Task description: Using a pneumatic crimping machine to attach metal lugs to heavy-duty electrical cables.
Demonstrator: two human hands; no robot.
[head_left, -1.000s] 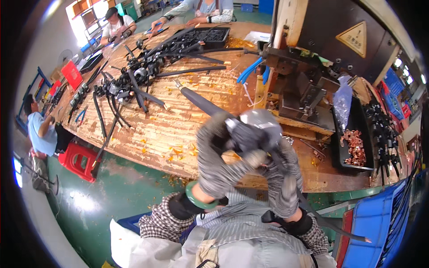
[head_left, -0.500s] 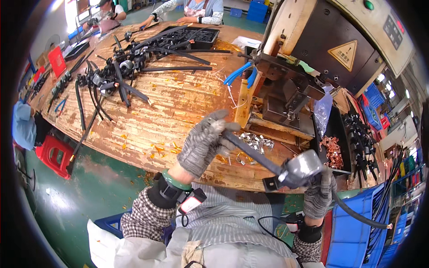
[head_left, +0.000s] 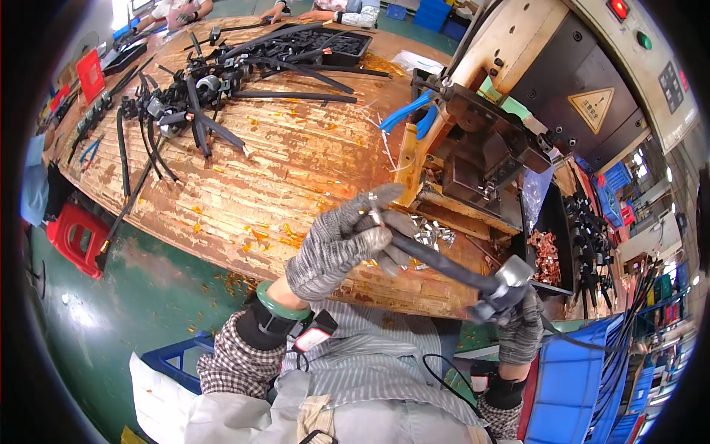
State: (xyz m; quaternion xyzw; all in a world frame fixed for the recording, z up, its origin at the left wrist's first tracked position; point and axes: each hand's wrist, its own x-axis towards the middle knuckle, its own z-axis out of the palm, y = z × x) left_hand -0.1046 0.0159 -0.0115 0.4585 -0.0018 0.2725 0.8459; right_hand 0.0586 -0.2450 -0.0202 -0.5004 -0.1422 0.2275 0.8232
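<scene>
In grey knitted gloves, both my hands hold one thick black cable [head_left: 444,264] in front of the bench. My left hand [head_left: 344,240] is closed around its end, where a small coppery tip [head_left: 376,217] shows between thumb and fingers. On the right, my right hand [head_left: 521,329] grips a silver-and-black fitting [head_left: 510,281] on the same cable; motion blurs its underside. Past that hand, a thinner black length trails away to the right. Small silver metal sleeves [head_left: 436,234] lie in a pile just beyond my left hand.
A press machine [head_left: 481,159] with blue tubes [head_left: 407,115] stands at the bench's right. Beside it, a black tray [head_left: 555,211] holds copper pieces [head_left: 545,259]. Cable assemblies [head_left: 196,111] are heaped at back left. Blue bins [head_left: 569,377] stand lower right; other people work across the bench.
My left hand has turned, bringing the cable's coppery tip into sight between its fingers. The fitting in my right hand has rotated. The whole view has shifted slightly.
</scene>
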